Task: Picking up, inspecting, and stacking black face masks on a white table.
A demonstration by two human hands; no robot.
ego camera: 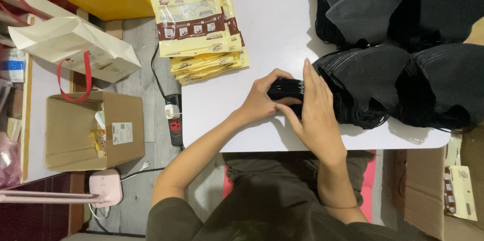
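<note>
Head view, looking straight down at the white table (262, 44). Both hands are closed on one small stack of black masks (285, 91) near the table's front edge. My left hand (262, 101) wraps it from the left, fingers curled over its top and thumb underneath. My right hand (316, 115) presses flat against its right end, fingers straight and together, thumb reaching under toward the left thumb. The stack is squeezed between the two hands; only its dark ribbed edge shows in the gap.

Just right of the grip, touching the back of my right hand: a big heap of black masks (370, 87), fanned on edge. Further right and beyond it, more heaps of the same black masks (403, 4), filling that end of the table.

Beyond the grip and to its left, well apart: a pile of flat yellow pouches (199, 24) with brown bands, stacked loosely.

Containers, all off the table:
- Far left of the grip, on the floor: open brown cardboard box (91, 130); a few small packets lie at its inner right wall, otherwise bare card.
- Beyond that box: cream paper bag with red handles (75, 47), lying on its side; contents not visible.
- Right of the grip, below the table edge: second cardboard box (428, 190), with pale pouches at its rim.

A power strip (175, 117) lies on the floor just left of the table.
</note>
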